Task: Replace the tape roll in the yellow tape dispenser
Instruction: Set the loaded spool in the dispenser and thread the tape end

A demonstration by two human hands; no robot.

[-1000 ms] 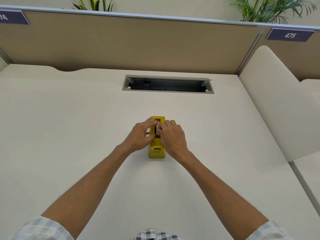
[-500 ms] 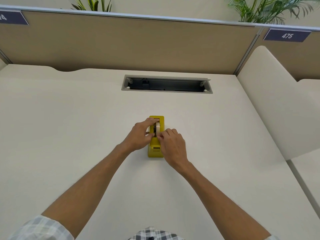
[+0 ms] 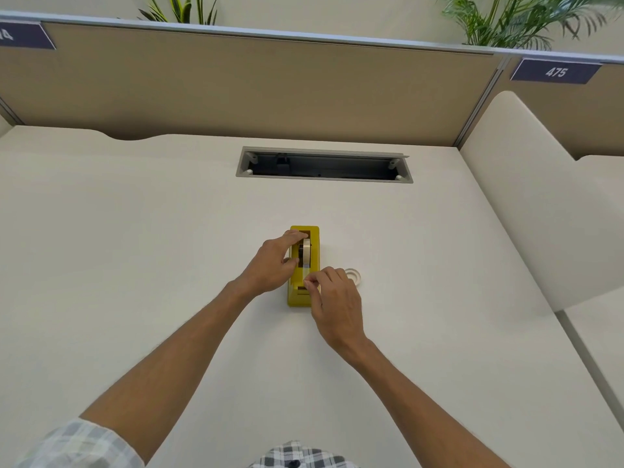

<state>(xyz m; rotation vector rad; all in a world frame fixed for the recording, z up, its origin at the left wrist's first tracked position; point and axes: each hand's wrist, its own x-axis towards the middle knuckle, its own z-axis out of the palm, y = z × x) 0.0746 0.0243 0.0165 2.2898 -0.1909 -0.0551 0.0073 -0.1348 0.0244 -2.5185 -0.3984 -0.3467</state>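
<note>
The yellow tape dispenser (image 3: 314,236) stands on the pale desk (image 3: 135,251), long axis toward me. A cream tape roll (image 3: 306,250) sits upright in its cradle. My left hand (image 3: 273,263) holds the dispenser's left side, forefinger over the top beside the roll and thumb against the flank. My right hand (image 3: 334,298) pinches the loose end of the tape strip (image 3: 306,271), drawn from the roll toward the cutter at the near end. A second, clear tape roll (image 3: 354,275) lies flat on the desk just right of the dispenser, partly hidden behind my right hand.
A grey cable tray opening (image 3: 324,165) is recessed in the desk behind the dispenser. A tan partition (image 3: 270,86) closes the back, with plants above it. A rounded cream divider (image 3: 526,197) rises on the right.
My right hand has drawn back from the roll toward the near end of the dispenser, pulling the tape end with it and uncovering the second roll on the desk. The left hand stayed.
</note>
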